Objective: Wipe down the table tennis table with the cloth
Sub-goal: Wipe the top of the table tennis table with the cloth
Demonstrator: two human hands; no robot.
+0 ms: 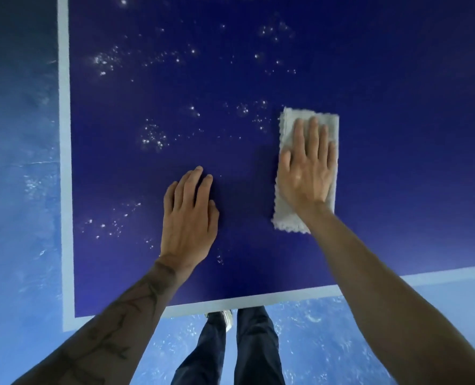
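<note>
Dark blue fills most of my view. At the far left is a lighter blue floor (16, 162), mottled with whitish marks. Next to it is the one table (397, 79), edged by two pale lines. One line (64, 162) runs down its left side and the other (439, 275) runs along the near edge.

White specks (152, 137) sit in scattered clusters on the table top, mostly on its left half and far side, too many and too fine for me to count.

Both of my hands are on the table. My left hand (189, 218) rests on the bare surface near the middle, with the fingers relaxed and close together, holding nothing. Below the near edge I see my two dark trouser legs (253, 351) and one light shoe (226, 318) on the floor.

To the right of my left hand, and apart from it, lies the one cloth (286, 220). It is a pale grey rectangle, flat on the table, with its long side pointing away from me. My right hand (305, 173) presses down on it, palm flat and fingers stretched and slightly spread. The fingertips stop short of the cloth's far edge.
</note>
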